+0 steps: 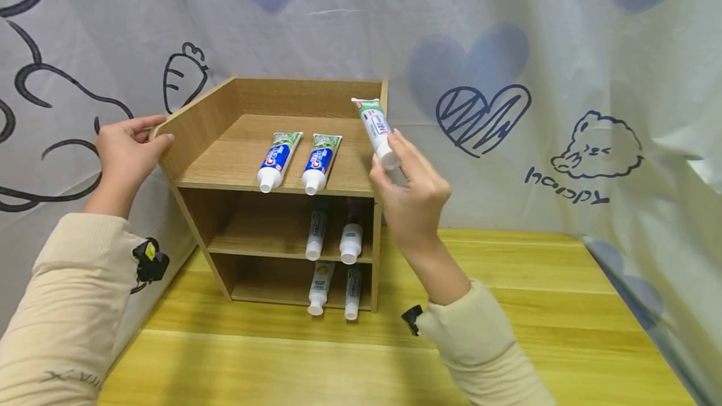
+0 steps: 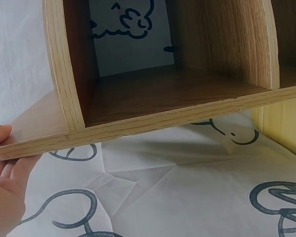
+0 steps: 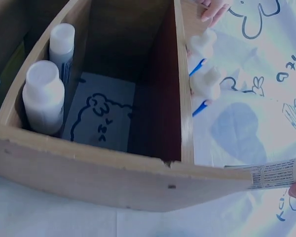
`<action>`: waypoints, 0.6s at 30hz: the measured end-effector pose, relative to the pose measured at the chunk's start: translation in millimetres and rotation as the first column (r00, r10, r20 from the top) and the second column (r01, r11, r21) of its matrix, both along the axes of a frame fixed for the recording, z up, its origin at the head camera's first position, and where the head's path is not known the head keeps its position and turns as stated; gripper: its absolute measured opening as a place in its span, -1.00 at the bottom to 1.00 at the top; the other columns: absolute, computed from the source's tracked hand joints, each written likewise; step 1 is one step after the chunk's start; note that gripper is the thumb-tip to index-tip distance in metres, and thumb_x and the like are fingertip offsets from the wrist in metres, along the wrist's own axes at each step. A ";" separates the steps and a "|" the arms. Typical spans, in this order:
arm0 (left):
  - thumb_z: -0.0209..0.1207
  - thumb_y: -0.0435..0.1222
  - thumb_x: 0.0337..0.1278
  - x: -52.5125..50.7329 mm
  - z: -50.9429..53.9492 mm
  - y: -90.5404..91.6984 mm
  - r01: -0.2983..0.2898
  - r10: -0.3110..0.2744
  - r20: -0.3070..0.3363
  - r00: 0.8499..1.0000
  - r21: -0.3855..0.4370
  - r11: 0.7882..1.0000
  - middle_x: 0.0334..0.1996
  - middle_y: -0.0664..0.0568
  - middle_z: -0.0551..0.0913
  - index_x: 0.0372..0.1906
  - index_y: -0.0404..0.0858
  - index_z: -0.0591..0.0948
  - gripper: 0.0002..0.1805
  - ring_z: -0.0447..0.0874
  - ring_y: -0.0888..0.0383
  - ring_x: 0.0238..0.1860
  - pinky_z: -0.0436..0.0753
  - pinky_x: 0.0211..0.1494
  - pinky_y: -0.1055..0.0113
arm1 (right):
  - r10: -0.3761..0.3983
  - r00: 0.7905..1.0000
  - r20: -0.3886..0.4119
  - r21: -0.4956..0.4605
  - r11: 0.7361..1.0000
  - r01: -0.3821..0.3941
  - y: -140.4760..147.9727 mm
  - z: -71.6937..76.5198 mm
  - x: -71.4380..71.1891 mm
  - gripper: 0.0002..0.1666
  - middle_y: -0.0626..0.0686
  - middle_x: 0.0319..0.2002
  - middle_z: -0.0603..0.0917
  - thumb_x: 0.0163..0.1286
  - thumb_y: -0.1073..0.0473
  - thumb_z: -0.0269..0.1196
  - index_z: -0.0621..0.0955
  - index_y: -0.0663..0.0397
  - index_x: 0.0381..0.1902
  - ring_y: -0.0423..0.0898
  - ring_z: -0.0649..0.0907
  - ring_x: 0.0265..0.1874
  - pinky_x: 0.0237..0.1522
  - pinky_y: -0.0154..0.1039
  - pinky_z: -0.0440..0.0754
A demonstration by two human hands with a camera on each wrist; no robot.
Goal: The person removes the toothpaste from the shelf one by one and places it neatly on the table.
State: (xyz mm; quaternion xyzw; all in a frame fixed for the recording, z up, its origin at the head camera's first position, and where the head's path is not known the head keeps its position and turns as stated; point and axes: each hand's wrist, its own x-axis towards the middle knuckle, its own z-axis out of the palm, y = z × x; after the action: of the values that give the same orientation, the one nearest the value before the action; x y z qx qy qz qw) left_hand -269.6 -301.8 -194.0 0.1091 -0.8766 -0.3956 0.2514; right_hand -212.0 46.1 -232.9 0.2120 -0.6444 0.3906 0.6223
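Note:
In the head view my left hand point(image 1: 128, 152) grips the upper left side edge of a wooden shelf point(image 1: 205, 136), as the left wrist view also shows with the hand point(image 2: 10, 190) at the board's end. My right hand point(image 1: 414, 190) pinches a green and white tube point(image 1: 375, 127) by its white cap, above the top board's right end. Two blue and green toothpaste tubes point(image 1: 279, 158) point(image 1: 321, 161) lie side by side on the top board, caps to the front. In the right wrist view the held tube point(image 3: 276, 174) is partly behind the side panel.
Two tubes point(image 1: 317, 230) point(image 1: 351, 240) lie on the middle level, at its right. Below them, two more point(image 1: 319, 284) point(image 1: 352, 290) lie on the bottom level. The shelf stands on a yellow wooden table point(image 1: 507, 331), with a printed curtain point(image 1: 350, 17) behind and at the sides.

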 end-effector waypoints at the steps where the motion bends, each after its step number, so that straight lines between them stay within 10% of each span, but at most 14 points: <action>1: 0.09 -0.23 0.14 -0.1 0.0 0.0 0.001 -0.001 0.001 1.000 0.000 1.000 0.08 -0.24 0.48 0.20 -0.25 0.48 -0.52 0.30 0.79 -0.54 0.42 -0.37 0.80 | -0.001 1.000 -0.003 -0.002 1.000 0.001 1.8 0.4 -0.3 -0.75 0.34 -0.25 0.68 -0.01 0.44 0.30 0.65 0.46 -0.30 0.18 0.71 -0.27 -0.33 -0.20 0.69; 18: 0.09 -0.27 0.15 -1.1 -1.4 0.0 -0.008 0.008 -0.015 1.000 0.023 1.000 0.04 -0.21 0.46 0.19 -0.23 0.49 -0.54 0.32 0.80 -0.58 0.42 -0.39 0.81 | -0.031 1.000 0.004 -0.062 0.998 0.031 28.8 -6.8 -4.2 -0.73 0.34 -0.24 0.68 -0.03 0.47 0.30 0.65 0.47 -0.28 0.19 0.71 -0.27 -0.41 -0.17 0.68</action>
State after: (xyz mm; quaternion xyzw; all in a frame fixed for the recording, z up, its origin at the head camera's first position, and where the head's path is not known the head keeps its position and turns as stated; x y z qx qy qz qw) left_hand -270.8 -301.8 -195.4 0.1124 -0.8696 -0.4055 0.2584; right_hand -216.2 75.0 -239.8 0.1820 -0.6360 0.4011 0.6336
